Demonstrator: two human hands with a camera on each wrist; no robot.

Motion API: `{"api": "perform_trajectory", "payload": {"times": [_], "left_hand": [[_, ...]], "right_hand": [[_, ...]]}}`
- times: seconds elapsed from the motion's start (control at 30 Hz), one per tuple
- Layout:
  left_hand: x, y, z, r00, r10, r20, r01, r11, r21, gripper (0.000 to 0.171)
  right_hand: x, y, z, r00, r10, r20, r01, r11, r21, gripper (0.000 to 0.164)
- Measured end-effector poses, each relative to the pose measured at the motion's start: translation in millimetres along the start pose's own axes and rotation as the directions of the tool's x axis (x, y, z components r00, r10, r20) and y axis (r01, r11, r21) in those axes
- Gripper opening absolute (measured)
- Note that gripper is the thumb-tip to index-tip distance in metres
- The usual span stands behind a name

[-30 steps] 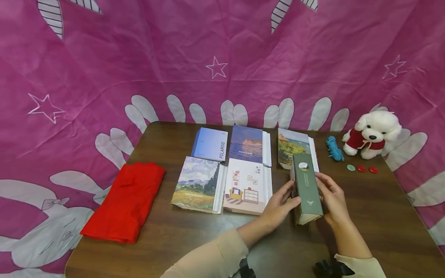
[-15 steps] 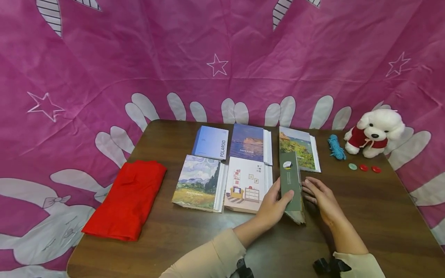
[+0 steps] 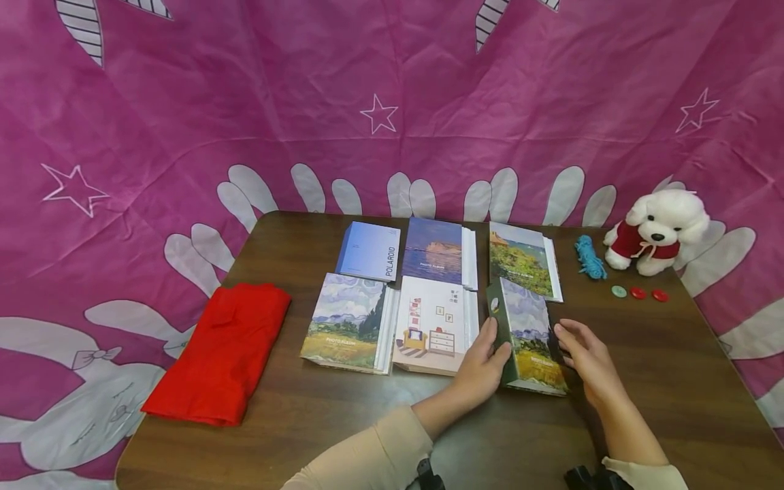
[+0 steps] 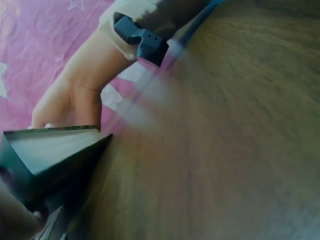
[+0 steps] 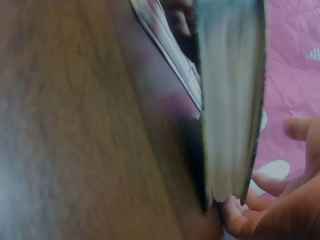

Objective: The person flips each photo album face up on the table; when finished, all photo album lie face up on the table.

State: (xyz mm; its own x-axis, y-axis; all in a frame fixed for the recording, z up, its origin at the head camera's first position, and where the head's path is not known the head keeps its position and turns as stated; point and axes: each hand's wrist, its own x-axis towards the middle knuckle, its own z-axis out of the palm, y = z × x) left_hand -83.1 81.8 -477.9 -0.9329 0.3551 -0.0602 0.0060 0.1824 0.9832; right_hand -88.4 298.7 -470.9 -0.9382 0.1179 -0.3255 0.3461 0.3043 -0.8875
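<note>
A thick photo album (image 3: 531, 333) with a painted landscape cover and a green spine (image 3: 497, 320) is tilted, its cover facing up and right. My left hand (image 3: 478, 373) holds it along the spine, with the thumb lying on the green. By its opposite edge is my right hand (image 3: 593, 364), fingertips at the page side. The right wrist view shows the page block (image 5: 231, 105) on edge, with right fingers (image 5: 240, 215) at its lower end and the thumb apart. In the left wrist view the album (image 4: 55, 150) overlaps the right hand behind it.
Several albums lie flat: a blue POLAROID one (image 3: 370, 252), a sea-cliff one (image 3: 435, 252), a garden one (image 3: 520, 258), a wheat-field one (image 3: 346, 323) and a furniture one (image 3: 431, 327). Red cloth (image 3: 220, 354) lies left. Blue yarn (image 3: 590, 257), buttons (image 3: 638, 293) and a plush dog (image 3: 658, 231) stand right.
The album first showed its green spine upward, shifted left, and has now turned so its painted cover shows. The left hand stayed at the spine; the right hand moved slightly right.
</note>
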Motion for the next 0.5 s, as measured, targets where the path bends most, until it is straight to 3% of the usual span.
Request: {"api": "perform_trajectory", "payload": {"times": [0.1, 0.27, 0.5], "left_hand": [[0.4, 1.8, 1.0, 0.997, -0.069, 0.022, 0.067, 0.995, 0.08, 0.07], [3.4, 3.8, 0.8, 0.985, -0.165, 0.043, 0.16, 0.983, 0.088, 0.078], [5.0, 1.7, 0.2, 0.988, -0.144, 0.052, 0.141, 0.989, 0.053, 0.081]], "right_hand": [[-2.5, -0.8, -2.5, 1.0, -0.016, -0.001, 0.016, 0.998, -0.058, 0.076], [-3.2, -3.5, -5.6, 0.999, -0.049, 0.0, 0.048, 0.986, -0.162, 0.075], [-4.9, -2.6, -5.9, 0.998, -0.057, -0.018, 0.052, 0.973, -0.223, 0.074]]}}
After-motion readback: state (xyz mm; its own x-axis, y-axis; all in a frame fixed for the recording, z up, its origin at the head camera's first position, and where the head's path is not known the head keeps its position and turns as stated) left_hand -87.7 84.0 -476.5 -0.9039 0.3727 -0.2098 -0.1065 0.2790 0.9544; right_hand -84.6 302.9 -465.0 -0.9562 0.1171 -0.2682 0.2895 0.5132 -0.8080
